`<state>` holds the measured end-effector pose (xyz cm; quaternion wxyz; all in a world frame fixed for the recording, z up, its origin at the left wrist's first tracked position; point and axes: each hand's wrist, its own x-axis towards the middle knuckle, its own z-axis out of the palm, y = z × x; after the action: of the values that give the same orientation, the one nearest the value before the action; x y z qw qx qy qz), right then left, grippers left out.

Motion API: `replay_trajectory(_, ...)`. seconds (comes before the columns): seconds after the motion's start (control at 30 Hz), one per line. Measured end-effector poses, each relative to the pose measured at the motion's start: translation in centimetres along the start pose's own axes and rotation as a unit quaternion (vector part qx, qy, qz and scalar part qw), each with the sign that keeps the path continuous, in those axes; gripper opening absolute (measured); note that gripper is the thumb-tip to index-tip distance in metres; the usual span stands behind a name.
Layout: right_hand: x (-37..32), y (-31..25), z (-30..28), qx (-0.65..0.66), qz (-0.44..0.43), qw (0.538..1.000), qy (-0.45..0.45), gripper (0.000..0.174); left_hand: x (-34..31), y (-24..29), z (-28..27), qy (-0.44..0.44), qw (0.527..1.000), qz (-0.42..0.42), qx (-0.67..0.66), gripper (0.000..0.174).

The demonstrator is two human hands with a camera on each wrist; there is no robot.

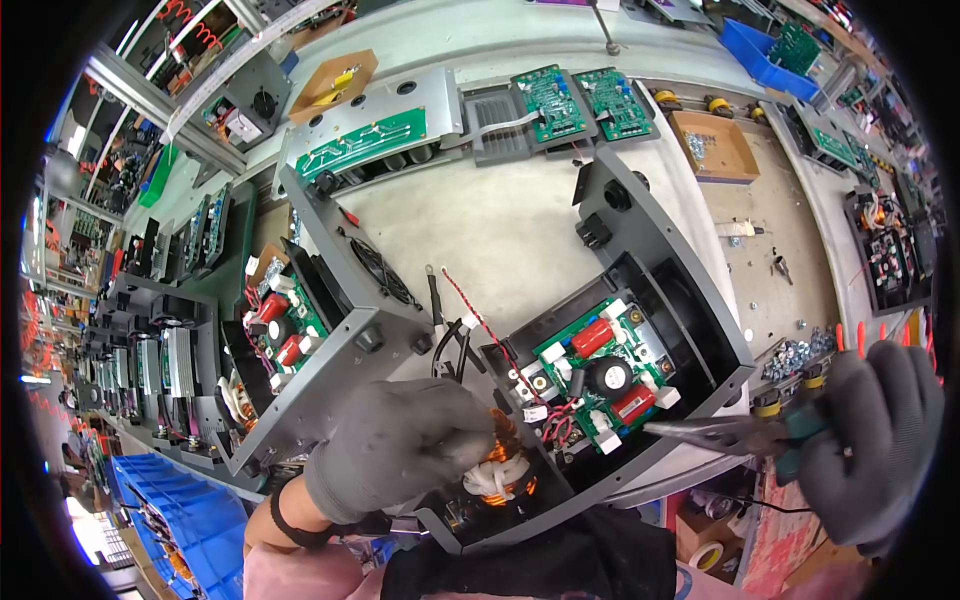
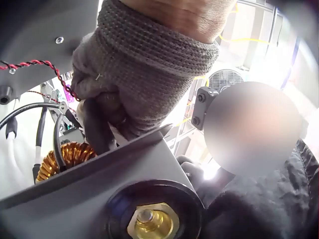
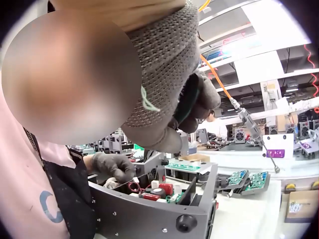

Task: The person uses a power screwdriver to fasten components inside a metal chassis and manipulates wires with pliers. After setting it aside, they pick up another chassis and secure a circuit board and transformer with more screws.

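Note:
My left hand (image 1: 405,450), in a grey glove, has its fingers curled over a copper-wound coil (image 1: 521,486) bound with white ties. The coil sits at the near end of a dark grey metal chassis (image 1: 690,300). In the left wrist view, a red-and-black twisted wire (image 2: 39,63) runs up to the glove; I cannot tell what the fingers pinch. My gloved right hand (image 1: 870,440) grips pliers (image 1: 720,433) by their dark green handles. Their nose points left, close to the chassis's near edge and the green circuit board (image 1: 600,375) with red and black components.
Another chassis (image 1: 310,385) stands close on the left. Boards on heatsinks (image 1: 548,103) and a metal panel (image 1: 430,105) lie at the back. On the right are a cardboard tray (image 1: 735,165) of small parts and a pile of screws (image 1: 795,355). A blue bin (image 1: 175,490) stands lower left.

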<state>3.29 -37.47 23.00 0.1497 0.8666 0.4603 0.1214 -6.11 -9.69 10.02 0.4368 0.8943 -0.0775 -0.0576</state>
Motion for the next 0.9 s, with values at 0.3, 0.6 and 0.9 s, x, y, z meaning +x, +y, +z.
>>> replay_trajectory(0.3, 4.9, -1.6, 5.9, -0.162, -0.357, 0.891, 0.228, 0.011, -0.1, 0.0, 0.1, 0.016, 1.0, 0.005, 0.015, 0.006)
replay_trajectory(0.6, 9.0, -2.0, 6.4, -0.215, -0.522, 0.743, 0.36, 0.011, 0.0, 0.0, -0.2, -0.011, 1.0, -0.017, -0.009, 0.014)
replay_trajectory(0.9, 8.5, -2.4, 6.8, -0.211, -0.513, 0.736, 0.389, 0.012, 0.1, 0.2, -0.4, -0.005, 1.0, -0.002, -0.01, 0.02)
